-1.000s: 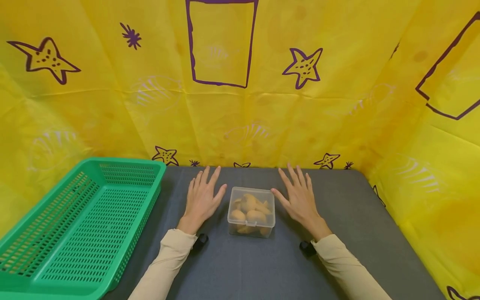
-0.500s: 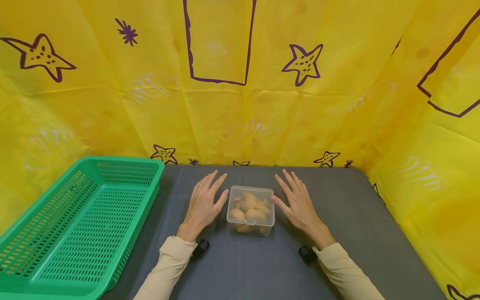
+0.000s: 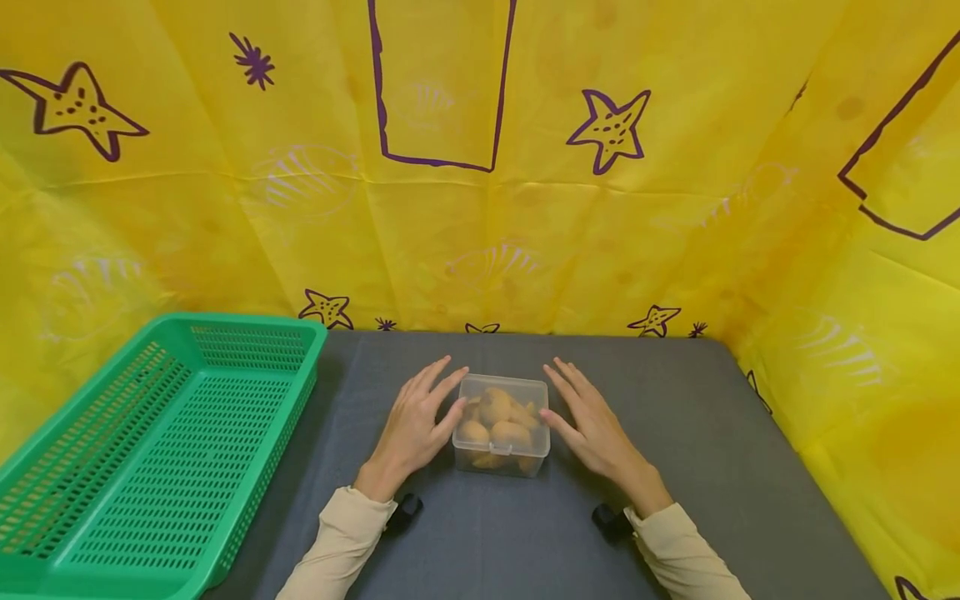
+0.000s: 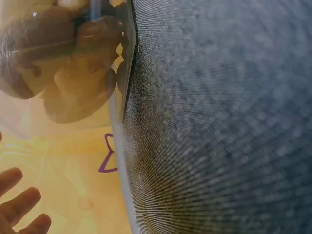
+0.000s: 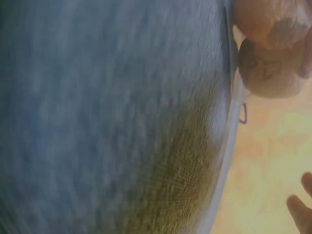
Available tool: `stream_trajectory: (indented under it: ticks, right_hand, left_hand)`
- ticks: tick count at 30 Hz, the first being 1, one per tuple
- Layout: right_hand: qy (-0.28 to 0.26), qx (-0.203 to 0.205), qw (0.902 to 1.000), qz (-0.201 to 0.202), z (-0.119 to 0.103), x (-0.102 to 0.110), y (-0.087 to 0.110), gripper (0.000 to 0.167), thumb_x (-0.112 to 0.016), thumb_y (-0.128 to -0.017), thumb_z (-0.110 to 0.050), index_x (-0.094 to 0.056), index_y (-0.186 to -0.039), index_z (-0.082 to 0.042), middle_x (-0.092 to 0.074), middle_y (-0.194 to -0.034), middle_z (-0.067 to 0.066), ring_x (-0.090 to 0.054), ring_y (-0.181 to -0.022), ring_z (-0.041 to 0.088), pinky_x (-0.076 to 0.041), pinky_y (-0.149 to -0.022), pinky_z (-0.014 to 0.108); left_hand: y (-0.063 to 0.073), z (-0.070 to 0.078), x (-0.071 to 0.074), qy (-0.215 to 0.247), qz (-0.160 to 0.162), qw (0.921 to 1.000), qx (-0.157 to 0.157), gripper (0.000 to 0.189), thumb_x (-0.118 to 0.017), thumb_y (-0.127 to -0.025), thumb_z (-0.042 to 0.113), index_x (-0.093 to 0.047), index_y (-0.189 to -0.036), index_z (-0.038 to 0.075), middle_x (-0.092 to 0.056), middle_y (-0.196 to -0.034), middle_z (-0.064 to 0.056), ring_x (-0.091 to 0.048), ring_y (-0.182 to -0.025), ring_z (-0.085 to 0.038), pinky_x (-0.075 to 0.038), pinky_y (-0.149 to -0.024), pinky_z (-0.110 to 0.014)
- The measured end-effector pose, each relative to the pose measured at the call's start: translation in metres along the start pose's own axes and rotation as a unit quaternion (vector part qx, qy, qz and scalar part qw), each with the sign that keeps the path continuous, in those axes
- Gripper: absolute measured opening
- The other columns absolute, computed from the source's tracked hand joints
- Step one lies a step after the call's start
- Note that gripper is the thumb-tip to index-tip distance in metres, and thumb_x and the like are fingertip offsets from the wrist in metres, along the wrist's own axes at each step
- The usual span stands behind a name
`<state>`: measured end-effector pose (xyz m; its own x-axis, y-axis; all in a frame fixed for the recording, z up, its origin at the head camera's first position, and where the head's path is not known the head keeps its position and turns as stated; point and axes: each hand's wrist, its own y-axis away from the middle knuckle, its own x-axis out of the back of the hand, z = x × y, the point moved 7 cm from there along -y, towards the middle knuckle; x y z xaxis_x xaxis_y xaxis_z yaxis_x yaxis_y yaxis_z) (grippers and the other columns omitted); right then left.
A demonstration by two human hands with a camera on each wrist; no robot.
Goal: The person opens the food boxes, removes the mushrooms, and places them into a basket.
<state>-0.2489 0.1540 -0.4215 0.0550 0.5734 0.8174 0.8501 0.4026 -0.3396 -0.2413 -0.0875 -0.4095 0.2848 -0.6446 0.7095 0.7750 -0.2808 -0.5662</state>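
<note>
A clear lidded plastic box (image 3: 501, 463) stands upright on the dark cloth, its front latch toward me. Inside it several rounded tan-brown pieces (image 4: 80, 90), somewhat mushroom-like, show through the walls. At the box's left side is my left hand (image 3: 411, 427), fingers spread and relaxed, the thumb and index tips overlapping the lid's edge in the head view. My right hand (image 3: 600, 435) mirrors it on the right, its thumb tip at the lid's right edge and its fingers extended. Neither hand grips anything. Fingertips of the left hand also appear at the lower left of the left wrist view.
To the left lies a large green perforated basket (image 3: 296, 417), reaching past the near edge of the view. A grey-blue cloth (image 3: 480, 542) covers the table. Yellow printed fabric (image 3: 480, 242) hangs behind and along both sides. Both wrists wear small black cameras (image 3: 406, 514).
Both hands have come inward toward the box and slightly nearer to me, their fingertips now closer to its sides. The box and basket stay put; the head view shifts slightly.
</note>
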Motion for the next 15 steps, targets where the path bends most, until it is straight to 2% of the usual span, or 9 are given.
stream_trajectory:
  ticks: [8, 15]
  right_hand:
    - [-0.095, -0.021, 0.9937, -0.055, -0.006, -0.011, 0.007, 0.068, -0.054, -0.102, -0.035, -0.021, -0.159, -0.023, -0.027, -0.164, 0.011, -0.028, -0.150, 0.035, -0.028, -0.115, 0.064]
    - [-0.146, -0.047, 0.9857, -0.069, -0.006, -0.017, 0.010, 0.071, -0.056, -0.101, -0.036, -0.017, -0.159, -0.032, -0.023, -0.165, 0.009, -0.027, -0.150, 0.037, -0.028, -0.113, 0.067]
  left_hand:
    - [0.000, 0.010, 0.000, 0.006, -0.022, 0.9995, -0.020, 0.039, -0.062, -0.098, 0.028, -0.062, -0.135, 0.017, -0.056, -0.144, -0.011, -0.052, -0.133, -0.035, -0.043, -0.108, -0.057]
    - [0.000, 0.025, -0.001, 0.010, -0.042, 0.9972, -0.061, 0.039, -0.069, -0.094, 0.030, -0.065, -0.130, 0.016, -0.061, -0.137, -0.010, -0.054, -0.131, -0.032, -0.045, -0.107, -0.053]
